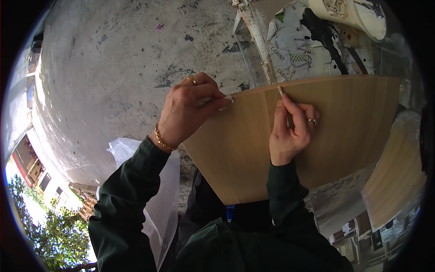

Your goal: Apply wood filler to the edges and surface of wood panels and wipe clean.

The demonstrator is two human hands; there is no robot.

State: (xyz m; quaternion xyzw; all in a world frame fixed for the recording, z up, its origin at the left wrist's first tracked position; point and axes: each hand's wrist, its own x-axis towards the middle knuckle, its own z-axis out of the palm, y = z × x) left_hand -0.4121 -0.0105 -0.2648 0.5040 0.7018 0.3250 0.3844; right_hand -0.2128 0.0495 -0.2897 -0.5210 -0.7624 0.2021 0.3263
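Observation:
A wide wooden board [244,145] with light brown grain and a curved far edge lies in front of me, its near edge by my lap. My left hand [188,99] is closed in a pinch on a small white wad [228,99] at the board's far left edge; whether it is cloth or paper cannot be made out. Over the board's middle, my right hand [293,129] is closed on a small pale stick-like piece [280,89], its tip at the far edge. Fingers partly hide both small things.
Bubble wrap [161,199] lies at my left. Beyond the board are a paint-stained pole [258,41], a crumpled printed sack [290,52] with black stains and a dirty whitish container [369,20]. Another wooden panel [394,167] stands at right. The concrete floor [113,68] is stained.

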